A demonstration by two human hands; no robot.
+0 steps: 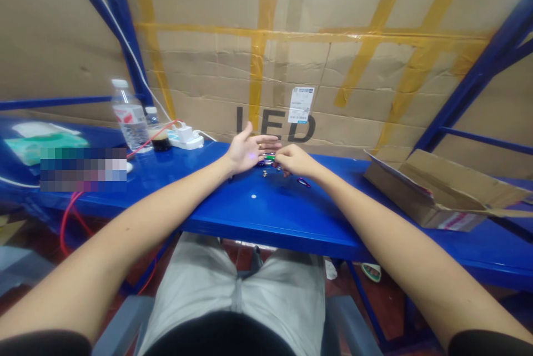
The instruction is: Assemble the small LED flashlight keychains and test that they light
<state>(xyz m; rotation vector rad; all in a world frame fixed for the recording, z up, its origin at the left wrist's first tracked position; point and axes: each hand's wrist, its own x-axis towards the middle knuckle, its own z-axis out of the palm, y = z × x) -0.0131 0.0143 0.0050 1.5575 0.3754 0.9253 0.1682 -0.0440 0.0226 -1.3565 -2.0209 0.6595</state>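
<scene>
My left hand (249, 150) is held out over the blue table with its palm showing, fingers stretched and thumb up. Close beside it, my right hand (295, 159) has its fingers curled together in a pinch; what they hold is too small and hidden to make out. Between the hands lies a cluster of small shiny pieces, among them a green one (270, 158). A tiny gold-coloured piece (265, 174) sits just in front of them. Nearer my right wrist lies a small purple loop, shaped like a carabiner (303, 182).
An open cardboard box (420, 200) stands at the right. At the left are a water bottle (130, 123), a smaller dark-filled bottle (160, 136), a power strip (187, 140) and a red cable (69, 211). A large cardboard sheet (208, 78) closes off the back.
</scene>
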